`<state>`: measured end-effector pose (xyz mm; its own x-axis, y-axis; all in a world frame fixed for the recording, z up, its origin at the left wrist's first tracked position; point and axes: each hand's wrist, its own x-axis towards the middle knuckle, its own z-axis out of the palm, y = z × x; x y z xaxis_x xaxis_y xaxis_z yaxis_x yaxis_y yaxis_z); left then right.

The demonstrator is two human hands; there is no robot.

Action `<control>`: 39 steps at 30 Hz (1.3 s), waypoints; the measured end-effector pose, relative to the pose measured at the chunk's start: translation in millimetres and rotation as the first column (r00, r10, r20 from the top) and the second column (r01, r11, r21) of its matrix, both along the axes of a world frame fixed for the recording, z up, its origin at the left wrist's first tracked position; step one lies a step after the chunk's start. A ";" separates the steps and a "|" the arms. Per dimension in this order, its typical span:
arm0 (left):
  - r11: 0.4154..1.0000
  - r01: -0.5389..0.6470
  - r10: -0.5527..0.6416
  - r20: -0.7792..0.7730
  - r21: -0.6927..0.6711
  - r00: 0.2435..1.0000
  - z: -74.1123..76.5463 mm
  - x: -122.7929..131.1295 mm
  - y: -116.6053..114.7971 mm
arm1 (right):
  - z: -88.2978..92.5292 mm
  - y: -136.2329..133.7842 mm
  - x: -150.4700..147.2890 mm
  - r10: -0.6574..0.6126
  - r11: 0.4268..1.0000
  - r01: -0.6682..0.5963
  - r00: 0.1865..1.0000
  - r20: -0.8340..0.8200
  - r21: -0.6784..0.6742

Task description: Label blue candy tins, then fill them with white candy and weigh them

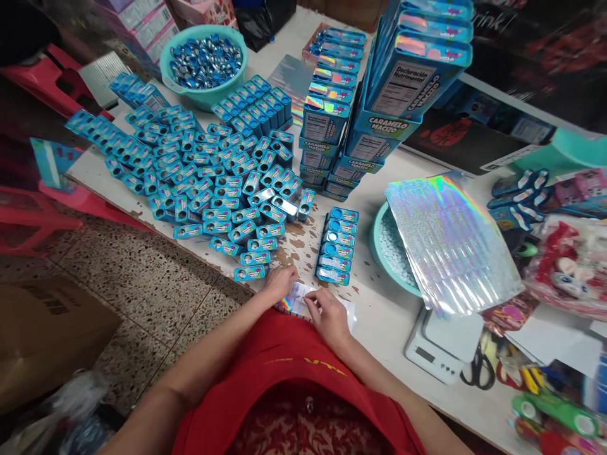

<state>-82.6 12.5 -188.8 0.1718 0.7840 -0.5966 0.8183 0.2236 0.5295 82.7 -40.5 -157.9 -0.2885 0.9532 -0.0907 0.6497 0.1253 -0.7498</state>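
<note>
A shiny holographic sticker sheet (298, 306) lies at the table's front edge, close against the red apron. Its far left corner is under the curled fingers of my left hand (281, 282), which closes on it. Over the middle of the sheet, my right hand (328, 314) has thumb and forefinger pinched together; what sits between them is too small to make out. Just beyond my left hand is a blue candy tin (250, 273), nearest of a large spread of similar tins (199, 170). A short row of tins (337, 246) stands ahead of my right hand.
Tall stacks of blue display boxes (374, 139) rise at the back. A teal bowl (203, 95) holds wrapped candies. To the right are another teal bowl (379, 243), holographic sheets (455, 246) resting over it, a white scale (443, 344) and scissors (478, 370).
</note>
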 end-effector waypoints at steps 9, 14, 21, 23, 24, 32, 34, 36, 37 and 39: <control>0.981 -0.094 0.177 0.570 -0.171 0.802 44.3 9.2 -2.6 | 31.8 28.5 13.7 -0.363 0.930 0.350 0.919 -0.152 -0.110; 0.998 -0.052 0.065 0.500 -0.041 0.863 39.3 22.7 41.7 | 9.5 58.0 15.9 -0.576 0.816 0.578 0.810 -0.112 -0.017; 0.988 0.073 -0.115 0.334 0.137 0.936 33.6 35.5 88.0 | -16.2 93.3 21.9 -0.706 0.708 0.704 0.702 -0.094 -0.053; 0.986 0.057 -0.102 0.297 0.157 0.950 27.7 38.8 88.9 | -21.1 97.4 21.9 -0.711 0.702 0.709 0.694 -0.118 -0.067; 0.987 0.024 -0.071 0.300 0.160 0.951 23.8 40.9 87.9 | -23.3 98.8 21.7 -0.711 0.702 0.709 0.692 -0.126 -0.067; 0.892 -0.316 0.450 0.585 -0.323 0.675 0.9 50.4 81.7 | -31.4 103.0 26.3 -0.778 0.626 0.763 0.625 -0.060 -0.161; 0.874 -0.269 0.472 0.577 -0.404 0.666 2.2 48.1 86.6 | -31.9 104.3 27.2 -0.773 0.632 0.755 0.632 -0.064 -0.178; 0.865 -0.224 0.463 0.543 -0.449 0.700 4.9 46.4 92.8 | -32.2 105.6 27.6 -0.775 0.629 0.754 0.628 -0.071 -0.187; 0.862 -0.207 0.453 0.520 -0.464 0.724 6.4 46.4 96.0 | -32.5 106.2 27.7 -0.776 0.628 0.755 0.627 -0.073 -0.189; 0.871 -0.172 0.400 0.460 -0.461 0.793 9.1 48.1 101.6 | -33.1 106.8 27.8 -0.771 0.635 0.751 0.633 -0.077 -0.181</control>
